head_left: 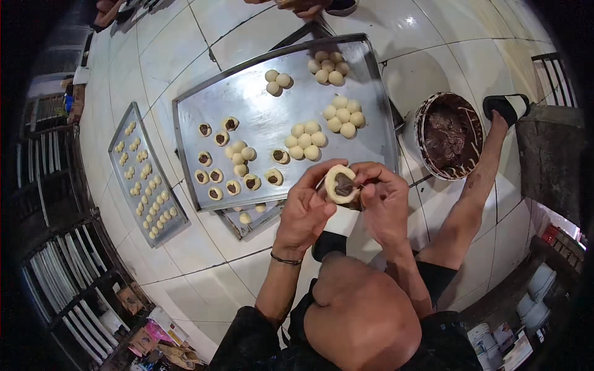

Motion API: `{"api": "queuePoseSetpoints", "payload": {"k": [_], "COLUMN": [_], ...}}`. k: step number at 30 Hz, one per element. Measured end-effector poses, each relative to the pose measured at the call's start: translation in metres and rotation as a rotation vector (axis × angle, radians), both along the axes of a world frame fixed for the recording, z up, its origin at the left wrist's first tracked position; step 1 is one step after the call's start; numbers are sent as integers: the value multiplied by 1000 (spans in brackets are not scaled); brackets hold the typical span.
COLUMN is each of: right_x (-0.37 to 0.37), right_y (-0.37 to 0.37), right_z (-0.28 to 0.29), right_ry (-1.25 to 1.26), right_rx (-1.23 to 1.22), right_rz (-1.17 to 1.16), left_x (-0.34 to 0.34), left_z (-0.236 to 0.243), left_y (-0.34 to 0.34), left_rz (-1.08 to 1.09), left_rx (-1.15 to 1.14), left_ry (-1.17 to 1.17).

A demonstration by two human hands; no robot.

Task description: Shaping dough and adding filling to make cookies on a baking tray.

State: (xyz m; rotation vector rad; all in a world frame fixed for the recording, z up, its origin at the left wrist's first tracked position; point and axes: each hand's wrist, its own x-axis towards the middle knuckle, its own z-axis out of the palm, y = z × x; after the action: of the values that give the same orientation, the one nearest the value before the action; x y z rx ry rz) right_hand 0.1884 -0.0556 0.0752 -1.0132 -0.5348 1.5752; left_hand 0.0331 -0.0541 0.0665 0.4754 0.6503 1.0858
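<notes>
In front of me, my left hand [304, 209] is closed around a flattened piece of pale dough [340, 196] with a dark brown filling in its hollow. My right hand [385, 201] is pinched around a thin stick-like tool [422, 180], whose dark end pokes out on its right side. The tool's working end is at the filling, mostly hidden by my fingers. Beyond my hands lies a large metal tray [247, 86]. Filled open dough pieces [252, 182] sit on its left part. Clusters of plain dough balls [305, 141] rest on the middle and right.
A white bucket [421, 145] of dark brown paste stands right of the tray, near my outstretched leg. Another tray [240, 230] shows beneath the large one. On the left, a narrow tray [154, 232] holds rows of small dough pieces. Another person's hands [297, 6] appear at the top.
</notes>
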Motion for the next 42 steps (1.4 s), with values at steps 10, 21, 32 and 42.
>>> {"api": "queuePoseSetpoints", "payload": {"k": [10,21,32,42], "right_x": [-2,-8,-5,-15], "right_y": [0,3,5,-2], "right_z": [4,25,14,25], "right_ry": [-117,-498,-535,-543], "right_rx": [199,289,331,220], "right_rz": [-11,65,37,155], "left_x": [4,9,3,-4], "left_z": [-6,5,14,-12], "left_y": [5,6,0,-10], "left_rz": [30,170,170,236], "left_rx": [74,-219,-117,-30], "left_ry": [-5,-260,62,43]}}
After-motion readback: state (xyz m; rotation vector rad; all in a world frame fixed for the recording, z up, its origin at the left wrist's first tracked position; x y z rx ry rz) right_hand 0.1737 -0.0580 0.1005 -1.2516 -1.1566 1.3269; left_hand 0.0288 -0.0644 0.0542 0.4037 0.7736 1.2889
